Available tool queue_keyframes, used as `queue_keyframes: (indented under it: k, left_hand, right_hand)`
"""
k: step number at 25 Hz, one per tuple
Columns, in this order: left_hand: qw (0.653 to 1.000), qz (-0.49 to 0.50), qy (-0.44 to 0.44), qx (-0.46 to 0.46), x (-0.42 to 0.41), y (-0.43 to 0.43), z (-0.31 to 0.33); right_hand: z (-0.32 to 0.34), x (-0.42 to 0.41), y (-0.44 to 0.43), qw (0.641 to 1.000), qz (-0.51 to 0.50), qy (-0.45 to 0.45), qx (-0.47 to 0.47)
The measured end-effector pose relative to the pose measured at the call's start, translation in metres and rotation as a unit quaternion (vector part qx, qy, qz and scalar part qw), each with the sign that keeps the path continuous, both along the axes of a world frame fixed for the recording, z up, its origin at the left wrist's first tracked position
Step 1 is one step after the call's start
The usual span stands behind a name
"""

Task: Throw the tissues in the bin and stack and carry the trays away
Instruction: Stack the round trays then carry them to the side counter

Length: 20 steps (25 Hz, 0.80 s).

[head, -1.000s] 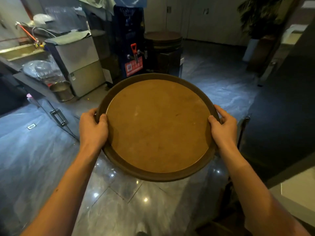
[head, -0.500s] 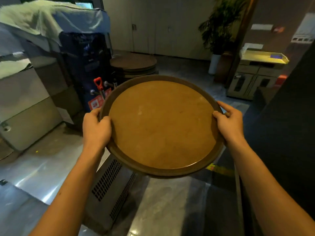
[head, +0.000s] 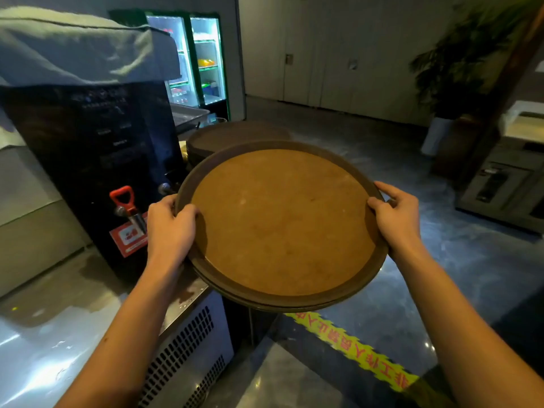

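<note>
I hold a stack of round brown trays (head: pixel 282 222) level in front of me; a second rim shows under the top one. My left hand (head: pixel 170 228) grips the left rim with the thumb on top, and my right hand (head: pixel 396 216) grips the right rim the same way. The top tray is bare. Just beyond it, a pile of similar round brown trays (head: pixel 235 136) rests on a counter. No tissues or bin are visible.
A black hot-water dispenser (head: pixel 97 160) with a red tap stands on a steel counter (head: pixel 59 304) at left, cloth draped on top. A lit drinks fridge (head: pixel 203 63) is behind. Yellow floor tape (head: pixel 353 348) lies below. A potted plant (head: pixel 447 92) and cabinet (head: pixel 506 184) are at right.
The view has advanced toward the dispenser and the tray pile, which now sits right behind the carried trays. Both hands keep the same grip on the rims.
</note>
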<state>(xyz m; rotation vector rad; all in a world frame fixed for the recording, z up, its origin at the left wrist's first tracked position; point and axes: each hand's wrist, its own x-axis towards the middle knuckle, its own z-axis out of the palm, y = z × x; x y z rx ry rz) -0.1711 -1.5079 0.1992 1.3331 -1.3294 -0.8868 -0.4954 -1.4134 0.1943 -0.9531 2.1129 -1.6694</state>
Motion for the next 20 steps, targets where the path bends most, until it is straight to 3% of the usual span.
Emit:
queue_keyframes:
  k: [8,15,20]
  left_hand:
    - [0.997,0.078,0.015,-0.021,-0.079,-0.107,0.002]
    - [0.994,0.105,0.009,-0.014,-0.108,-0.213,-0.011]
    - [0.981,0.188,-0.041,0.001,-0.119,-0.273,-0.009]
  right_hand:
    - [0.013,-0.093,-0.172,0.994,0.100,0.019,0.030]
    - [0.018,-0.126,-0.309,0.987,0.145,0.048,0.058]
    - [0.016,-0.131,-0.404,0.975,0.203,0.052,0.071]
